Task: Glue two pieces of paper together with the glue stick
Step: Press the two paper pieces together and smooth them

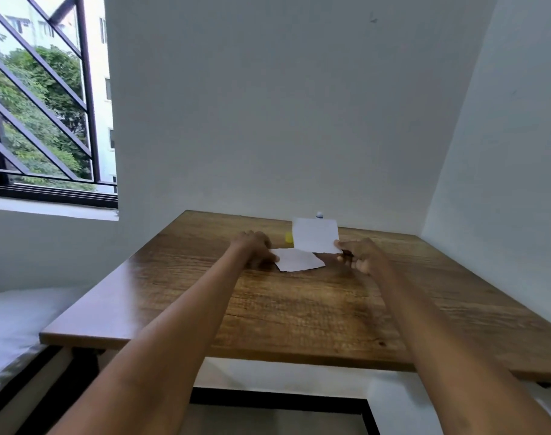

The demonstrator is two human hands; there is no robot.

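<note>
1. Right hand pinches the lower right corner of a white rectangular piece of paper and holds it upright above the table, flat face toward the camera.
2. Left hand rests on the left edge of a second white paper piece with a ragged edge, fingers bent down onto it; whether they pinch it or only press cannot be told. This piece lies flat on the brown wood-grain tabletop, just below and in front of the raised sheet.
3. A small yellow cap-like object stands on the table between the two hands, its right side hidden behind the raised paper.
4. A small white and blue tip pokes up above the top edge of the raised paper; the rest is blocked by the sheet, so what it belongs to cannot be told.
5. Both bare forearms stretch across the table from the near edge.
6. Plain pale grey wall stands behind and to the right of the table.
7. Window with dark diagonal metal bars at upper left, with green trees and a pale building outside.
8. White padded surface lies low left, beside the table.
</note>
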